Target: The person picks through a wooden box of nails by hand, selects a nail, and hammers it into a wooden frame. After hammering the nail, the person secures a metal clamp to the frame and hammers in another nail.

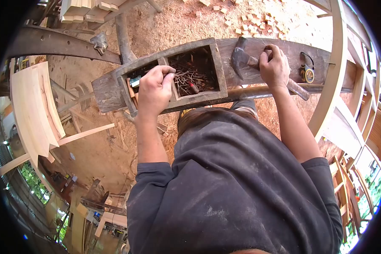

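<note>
Head view: step in hand looks like picking nails (188, 79) from the nail box (220, 67) on the desk (295, 50). Left hand (155, 89) over the box's divider, thumb and fingertips pinched closed; can't tell if a nail's in there. Right hand (275, 70) right of the box, curled over the hammer (240, 58) handle; can't tell if gripped. Next move calls for a clean single-nail pinch, I'd judge.
</note>
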Motion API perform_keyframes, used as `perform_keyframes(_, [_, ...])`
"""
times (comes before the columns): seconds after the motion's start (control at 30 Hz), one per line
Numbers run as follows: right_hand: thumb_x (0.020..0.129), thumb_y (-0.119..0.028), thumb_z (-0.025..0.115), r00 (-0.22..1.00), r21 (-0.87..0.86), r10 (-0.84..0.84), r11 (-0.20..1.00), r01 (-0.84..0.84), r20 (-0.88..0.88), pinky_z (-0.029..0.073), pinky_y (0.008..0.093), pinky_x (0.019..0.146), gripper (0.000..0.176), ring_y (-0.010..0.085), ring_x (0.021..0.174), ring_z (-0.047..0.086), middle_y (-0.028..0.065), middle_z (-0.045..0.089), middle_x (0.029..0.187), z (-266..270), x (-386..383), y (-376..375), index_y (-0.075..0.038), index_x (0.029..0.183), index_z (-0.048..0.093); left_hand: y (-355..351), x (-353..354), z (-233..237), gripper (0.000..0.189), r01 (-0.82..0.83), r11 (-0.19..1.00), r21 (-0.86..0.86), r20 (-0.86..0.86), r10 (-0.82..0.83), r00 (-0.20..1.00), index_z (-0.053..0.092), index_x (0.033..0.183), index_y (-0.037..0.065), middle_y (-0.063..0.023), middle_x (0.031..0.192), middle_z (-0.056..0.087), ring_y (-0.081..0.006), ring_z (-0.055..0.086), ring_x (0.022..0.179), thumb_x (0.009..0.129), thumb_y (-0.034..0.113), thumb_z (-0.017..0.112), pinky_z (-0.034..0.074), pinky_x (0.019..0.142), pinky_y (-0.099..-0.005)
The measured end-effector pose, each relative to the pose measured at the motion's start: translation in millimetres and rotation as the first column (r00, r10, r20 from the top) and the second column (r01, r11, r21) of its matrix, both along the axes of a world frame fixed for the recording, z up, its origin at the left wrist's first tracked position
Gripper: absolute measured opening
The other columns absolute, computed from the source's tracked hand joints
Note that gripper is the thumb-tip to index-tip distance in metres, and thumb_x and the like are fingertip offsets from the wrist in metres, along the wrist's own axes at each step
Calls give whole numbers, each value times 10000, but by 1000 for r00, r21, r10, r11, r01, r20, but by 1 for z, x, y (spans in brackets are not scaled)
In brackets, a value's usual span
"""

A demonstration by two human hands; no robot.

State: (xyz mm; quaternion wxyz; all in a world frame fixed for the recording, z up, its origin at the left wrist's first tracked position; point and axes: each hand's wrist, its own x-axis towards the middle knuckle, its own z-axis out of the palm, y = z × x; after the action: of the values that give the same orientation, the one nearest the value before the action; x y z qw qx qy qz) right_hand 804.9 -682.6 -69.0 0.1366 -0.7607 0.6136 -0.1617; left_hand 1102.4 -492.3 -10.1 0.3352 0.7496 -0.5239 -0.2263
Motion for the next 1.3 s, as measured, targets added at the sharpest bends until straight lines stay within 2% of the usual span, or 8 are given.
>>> perform_keyframes(0.23, [895,-262,611,1000,-15,-1,1000,1,-21,524,472,878,240,350,983,668,122,707,1007,-1,-2,1,-143,1090,683,3,4,1,162,-58,998,-11,-33,58,998,697,1023,-4,-108,1015,732,-196,739,839,865,-3,727,553,765,-313])
perform_keyframes(0.37, [903,-272,610,1000,-2,-14,1000,14,-10,526,467,885,236,348,1004,666,122,706,1037,0,0,1,-151,1092,685,-2,-6,0,175,-67,991,-119,211,91,973,715,1001,30,-105,974,730,-230,705,852,837,40,775,548,750,-358])
perform_keyframes(0.43, [907,-273,605,1000,2,-12,1000,12,-18,525,463,892,238,347,1011,665,122,706,1047,-1,-1,1,-150,1096,684,-6,-20,-11,158,39,996,-75,169,-26,985,727,951,48,-97,947,733,-238,680,822,820,89,804,539,744,-382])
perform_keyframes(0.57, [911,-272,598,1000,18,-13,1000,13,-18,521,461,901,241,348,1020,662,123,705,1048,-2,-2,-1,-147,1099,683,-24,-55,-21,203,245,969,-26,308,-226,924,715,815,52,-46,1055,750,-244,663,991,786,221,823,426,938,-408])
perform_keyframes(0.87, [908,-264,576,1000,3,-17,1000,17,-3,518,461,905,238,356,1037,653,121,706,1044,-1,0,1,-140,1079,687,-17,-30,-19,110,122,988,97,414,-151,898,734,805,96,-16,905,746,-214,668,939,801,184,801,391,916,-425])
perform_keyframes(1.0, [902,-269,573,1000,-6,-20,1000,20,-11,518,460,911,243,355,1040,652,118,707,1049,0,0,1,-146,1077,687,-14,-20,-12,105,17,999,39,549,-36,835,722,875,85,16,1046,737,-208,652,1007,789,112,776,399,946,-413])
perform_keyframes(1.17, [899,-271,573,1000,-6,-18,1000,17,-13,517,458,917,245,354,1042,652,117,708,1053,-3,-1,0,-147,1077,687,-27,-43,-23,188,145,989,-26,408,-122,905,744,916,76,-3,1064,742,-220,652,999,802,207,816,390,947,-421])
perform_keyframes(1.3, [896,-270,575,1000,-7,-16,1000,16,-16,518,458,918,247,353,1043,653,116,709,1053,-2,-1,0,-147,1078,687,-37,-68,-28,211,105,994,7,406,-99,908,726,849,61,-10,1083,725,-235,644,1034,778,228,833,384,958,-427])
